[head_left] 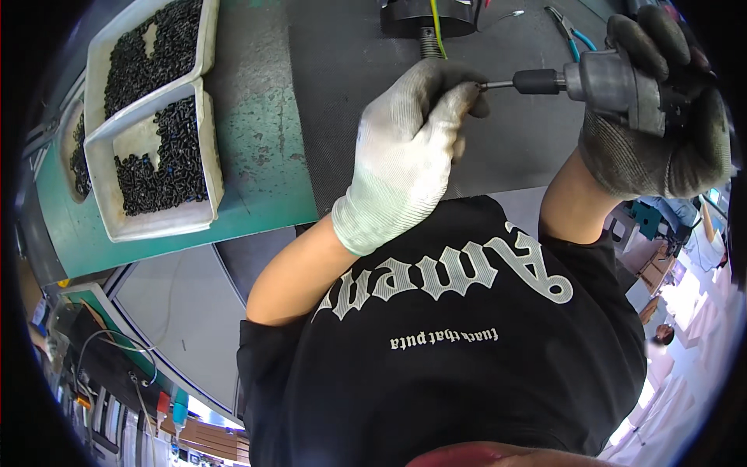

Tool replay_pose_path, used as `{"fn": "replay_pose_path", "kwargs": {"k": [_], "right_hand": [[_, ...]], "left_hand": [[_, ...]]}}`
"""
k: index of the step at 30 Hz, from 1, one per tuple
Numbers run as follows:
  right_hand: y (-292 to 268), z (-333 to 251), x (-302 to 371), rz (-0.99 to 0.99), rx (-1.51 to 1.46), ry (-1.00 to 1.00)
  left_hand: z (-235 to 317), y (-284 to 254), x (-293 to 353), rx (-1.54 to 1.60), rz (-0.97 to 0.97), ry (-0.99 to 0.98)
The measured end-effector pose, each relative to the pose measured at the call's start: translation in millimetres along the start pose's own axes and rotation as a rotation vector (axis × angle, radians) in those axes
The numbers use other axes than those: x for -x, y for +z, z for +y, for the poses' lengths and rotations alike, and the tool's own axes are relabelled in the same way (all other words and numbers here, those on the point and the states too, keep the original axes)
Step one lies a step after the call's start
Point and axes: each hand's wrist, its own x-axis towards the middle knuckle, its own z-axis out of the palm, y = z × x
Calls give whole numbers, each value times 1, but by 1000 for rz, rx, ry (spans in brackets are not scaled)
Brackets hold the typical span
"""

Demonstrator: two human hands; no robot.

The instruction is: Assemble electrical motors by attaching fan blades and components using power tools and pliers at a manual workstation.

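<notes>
My right hand (pixel 661 148), in a dark grey-soiled work glove, is wrapped round a power screwdriver (pixel 603 82) with a grey metal housing and a black collar. Its thin bit (pixel 502 84) points left. My left hand (pixel 408 148), in a whitish knit glove, meets the bit's tip with thumb and forefinger pinched together. Whatever small piece lies between those fingertips is hidden. Both hands are raised over a dark textured mat (pixel 342 101). Just beyond the left hand is a threaded metal shaft (pixel 429 43) on a black round part (pixel 397 22).
Two white plastic bins (pixel 218 183) of small black screws stand on the worn green bench (pixel 261 148) at left, beside another container (pixel 74 167). Blue-handled pliers (pixel 574 39) lie at the far right. A yellow-green wire (pixel 436 27) hangs near the shaft. People are in the right background.
</notes>
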Motion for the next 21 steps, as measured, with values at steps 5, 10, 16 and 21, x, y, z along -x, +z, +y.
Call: {"fn": "replay_pose_path", "kwargs": {"k": [5,10,16,21], "right_hand": [[8,3,-1,29,51,-24],[8,10,2,31,84,-33],[-3,-8,9,34,116,-39],[1,-4,11,32,141,-46]], "left_hand": [[-3,-8,-6,76,-16,-86],[-14,-6,-9,470,-129,-170],[-15,-2,-9,249,-47,27],[-12,-7,-11,393,-122,-42]]}}
